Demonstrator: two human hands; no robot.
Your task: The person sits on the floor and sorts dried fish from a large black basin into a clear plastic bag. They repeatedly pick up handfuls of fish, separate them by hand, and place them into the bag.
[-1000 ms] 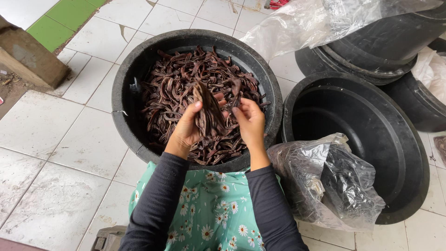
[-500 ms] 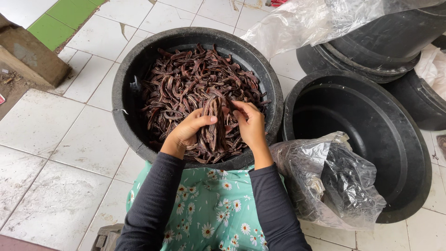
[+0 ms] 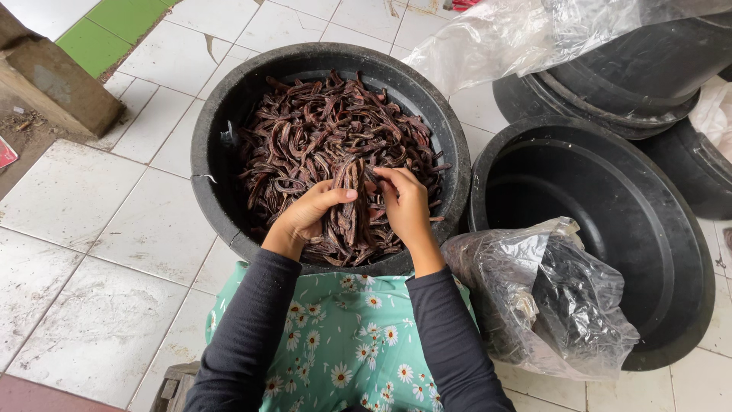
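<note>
A white tiled floor (image 3: pixel 114 229) carries several black plastic tubs. The nearest tub (image 3: pixel 221 130) is filled with dark brown dried pods (image 3: pixel 320 130); to its right stands an empty black tub (image 3: pixel 610 229), with more tubs (image 3: pixel 640 76) stacked behind under a clear plastic sheet (image 3: pixel 518 30). A crumpled clear plastic bag (image 3: pixel 549 297) leans against the empty tub's near rim. Over the full tub's near side, the left hand (image 3: pixel 305 217) and right hand (image 3: pixel 404 202) are both closed around an upright bunch of pods (image 3: pixel 352 206), gripping it from either side just above the heap.
</note>
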